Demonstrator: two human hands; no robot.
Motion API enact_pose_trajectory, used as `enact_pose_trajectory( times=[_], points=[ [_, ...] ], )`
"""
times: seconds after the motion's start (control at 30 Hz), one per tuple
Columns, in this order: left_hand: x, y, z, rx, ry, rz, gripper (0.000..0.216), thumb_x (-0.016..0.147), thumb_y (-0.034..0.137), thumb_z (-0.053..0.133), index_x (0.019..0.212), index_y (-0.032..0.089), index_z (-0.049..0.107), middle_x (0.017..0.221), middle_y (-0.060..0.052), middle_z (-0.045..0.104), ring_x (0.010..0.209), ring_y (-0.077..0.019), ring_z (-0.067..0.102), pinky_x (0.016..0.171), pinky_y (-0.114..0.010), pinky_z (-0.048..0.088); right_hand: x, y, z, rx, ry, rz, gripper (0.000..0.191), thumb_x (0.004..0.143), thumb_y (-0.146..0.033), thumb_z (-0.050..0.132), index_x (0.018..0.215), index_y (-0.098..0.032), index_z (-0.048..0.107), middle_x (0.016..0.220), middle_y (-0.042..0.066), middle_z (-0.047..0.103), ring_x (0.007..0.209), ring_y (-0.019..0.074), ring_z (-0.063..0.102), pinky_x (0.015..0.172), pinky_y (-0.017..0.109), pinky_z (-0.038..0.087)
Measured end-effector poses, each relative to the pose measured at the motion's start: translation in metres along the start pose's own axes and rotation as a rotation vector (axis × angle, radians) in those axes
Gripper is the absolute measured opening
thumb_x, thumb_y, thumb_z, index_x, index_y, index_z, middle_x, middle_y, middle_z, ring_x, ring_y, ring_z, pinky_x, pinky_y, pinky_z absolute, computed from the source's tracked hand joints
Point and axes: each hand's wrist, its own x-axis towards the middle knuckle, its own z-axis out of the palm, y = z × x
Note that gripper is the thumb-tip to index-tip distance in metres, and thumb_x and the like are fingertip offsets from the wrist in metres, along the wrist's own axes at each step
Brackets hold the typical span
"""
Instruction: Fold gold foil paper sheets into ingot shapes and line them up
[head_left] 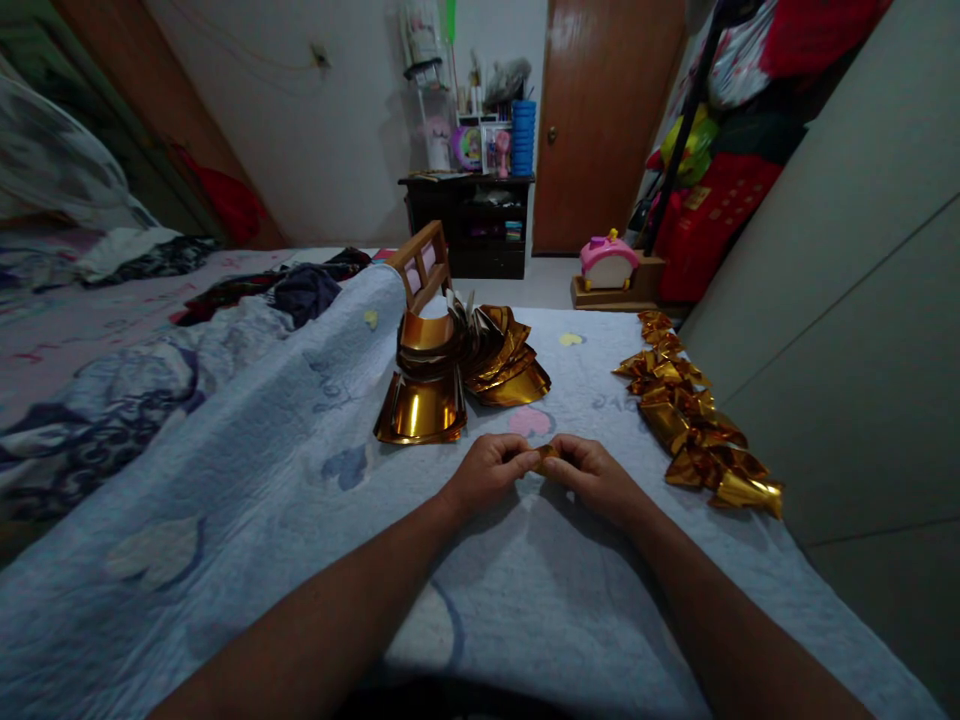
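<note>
Between my two hands is a small piece of gold foil paper [545, 459], pinched at both ends just above the bed sheet. My left hand [495, 474] grips its left end with thumb and fingers closed. On the other end, my right hand [589, 474] has its thumb pressed over the foil. Beyond my hands lie fanned stacks of shiny gold foil sheets [429, 405], with a second crumpled-edged pile [514, 370] to their right. A row of folded gold foil pieces [686, 425] runs along the right edge of the bed.
A pale blue sheet with heart prints [300, 560] covers the bed. Rumpled clothes [300, 290] lie at the left. A small wooden frame [421, 265] stands behind the foil stacks. Past the bed are a dark cabinet [469, 230] and a pink toy [609, 262]; a pale panel [862, 300] borders the right.
</note>
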Motion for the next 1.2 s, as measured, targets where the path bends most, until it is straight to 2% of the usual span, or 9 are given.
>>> enact_pose_trajectory(
  times=[0.13,0.33,0.43,0.7,0.93,1.2],
  points=[
    [0.0011,0.0011,0.0007,-0.041,0.029,-0.004,0.035,0.084,0.046,0.064,0.067,0.015,0.060,0.063,0.003,0.048,0.062,-0.0118,0.042,0.061,-0.025,0.033,-0.0004,0.0026,0.0008,0.012,-0.052,0.007,0.027,0.081,-0.044,0.068,0.084,-0.018,0.062,0.068,-0.003,0.049,0.061,0.0113,0.041,0.055,0.024,0.033],
    [-0.0003,0.0073,0.0012,-0.042,0.003,-0.033,0.038,0.083,0.050,0.066,0.070,0.015,0.061,0.063,0.003,0.048,0.061,-0.0109,0.040,0.058,-0.024,0.032,-0.0007,0.0044,0.0014,0.012,-0.009,0.008,0.019,0.080,-0.036,0.066,0.077,-0.019,0.059,0.064,-0.004,0.044,0.058,0.0104,0.038,0.052,0.023,0.031],
    [-0.0010,0.0070,-0.0005,-0.034,-0.036,-0.044,0.039,0.083,0.052,0.067,0.076,0.015,0.062,0.065,0.003,0.049,0.060,-0.0106,0.040,0.057,-0.023,0.031,-0.0009,0.0045,-0.0001,0.028,0.001,0.008,0.020,0.081,-0.037,0.065,0.079,-0.018,0.060,0.065,-0.004,0.045,0.058,0.0104,0.039,0.053,0.024,0.032],
    [-0.0008,0.0054,-0.0008,-0.054,-0.038,-0.036,0.039,0.083,0.050,0.066,0.068,0.016,0.056,0.064,0.003,0.046,0.062,-0.0107,0.039,0.058,-0.023,0.030,0.0003,0.0037,0.0017,0.006,-0.009,-0.003,0.022,0.080,-0.039,0.066,0.081,-0.018,0.061,0.068,-0.003,0.048,0.061,0.0116,0.041,0.055,0.024,0.034],
    [-0.0021,0.0058,0.0001,-0.057,-0.085,-0.039,0.037,0.084,0.048,0.064,0.068,0.015,0.057,0.065,0.002,0.048,0.062,-0.0110,0.040,0.058,-0.024,0.031,0.0010,0.0020,0.0037,-0.022,-0.017,0.003,0.021,0.079,-0.037,0.063,0.073,-0.020,0.054,0.063,-0.006,0.041,0.056,0.0099,0.037,0.051,0.024,0.030],
    [-0.0044,0.0086,0.0008,-0.067,-0.113,-0.043,0.038,0.083,0.050,0.064,0.068,0.016,0.056,0.063,0.002,0.046,0.061,-0.0111,0.039,0.058,-0.024,0.030,0.0004,-0.0003,0.0052,-0.026,0.003,-0.025,0.018,0.077,-0.034,0.063,0.071,-0.020,0.053,0.061,-0.006,0.039,0.056,0.0098,0.036,0.051,0.023,0.030]
  ],
)
